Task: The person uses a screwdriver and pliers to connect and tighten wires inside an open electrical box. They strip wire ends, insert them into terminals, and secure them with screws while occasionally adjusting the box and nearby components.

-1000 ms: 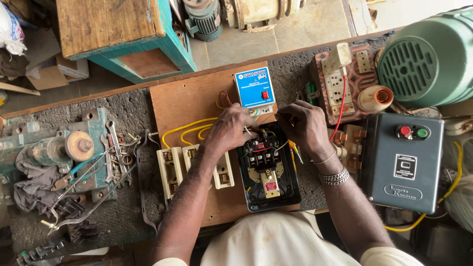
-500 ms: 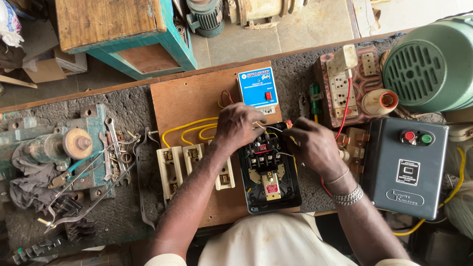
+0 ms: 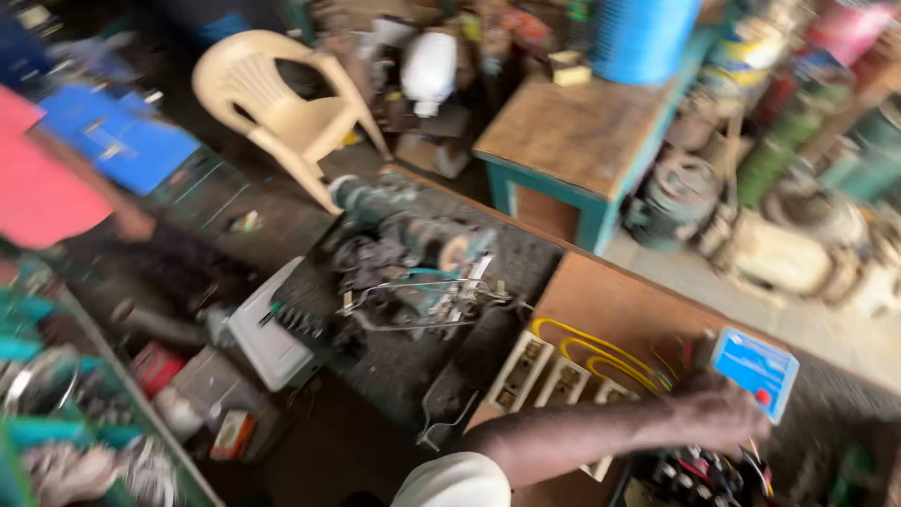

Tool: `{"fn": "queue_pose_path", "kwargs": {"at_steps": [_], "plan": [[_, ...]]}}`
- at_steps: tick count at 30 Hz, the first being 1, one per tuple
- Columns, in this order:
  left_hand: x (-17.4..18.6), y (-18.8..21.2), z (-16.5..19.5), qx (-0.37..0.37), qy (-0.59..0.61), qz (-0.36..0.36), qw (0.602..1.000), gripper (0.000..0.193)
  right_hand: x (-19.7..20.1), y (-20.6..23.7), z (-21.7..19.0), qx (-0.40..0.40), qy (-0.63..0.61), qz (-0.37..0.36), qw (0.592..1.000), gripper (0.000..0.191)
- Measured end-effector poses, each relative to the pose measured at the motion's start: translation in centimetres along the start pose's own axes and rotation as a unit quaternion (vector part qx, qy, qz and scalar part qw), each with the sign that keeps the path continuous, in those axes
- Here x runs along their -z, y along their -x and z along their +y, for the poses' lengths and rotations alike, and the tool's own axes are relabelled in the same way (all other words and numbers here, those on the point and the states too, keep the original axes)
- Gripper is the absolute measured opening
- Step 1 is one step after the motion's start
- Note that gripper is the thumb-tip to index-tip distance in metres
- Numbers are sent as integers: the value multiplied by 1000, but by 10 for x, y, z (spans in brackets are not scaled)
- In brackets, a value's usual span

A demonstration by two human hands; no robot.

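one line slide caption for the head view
Left hand rests by a blue box on a wooden board.

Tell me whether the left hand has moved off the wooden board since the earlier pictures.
No. The left hand rests at the same spot on the wooden board, just below the blue box; only the camera swung left.

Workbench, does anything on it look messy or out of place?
Yes. A tangle of bare wire and dismantled metal parts sprawls over the dark mat, left of the wooden board. The left hand rests by the blue box. The view is blurred.
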State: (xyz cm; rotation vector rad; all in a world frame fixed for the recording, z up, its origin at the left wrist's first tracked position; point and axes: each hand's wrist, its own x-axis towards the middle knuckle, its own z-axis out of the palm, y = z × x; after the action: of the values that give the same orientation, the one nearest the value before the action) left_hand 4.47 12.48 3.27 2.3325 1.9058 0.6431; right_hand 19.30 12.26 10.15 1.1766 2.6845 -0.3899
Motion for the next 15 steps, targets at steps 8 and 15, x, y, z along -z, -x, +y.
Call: {"fn": "queue_pose_path", "kwargs": {"at_steps": [8, 15], "plan": [[2, -3, -2, 15, -44, -36, 998, 43, 0, 5, -6, -4, -11, -3, 1000, 50], [34, -3, -2, 30, 23, -65, 997, 36, 1, 8, -6, -6, -18, 1, 1000, 50]]}}
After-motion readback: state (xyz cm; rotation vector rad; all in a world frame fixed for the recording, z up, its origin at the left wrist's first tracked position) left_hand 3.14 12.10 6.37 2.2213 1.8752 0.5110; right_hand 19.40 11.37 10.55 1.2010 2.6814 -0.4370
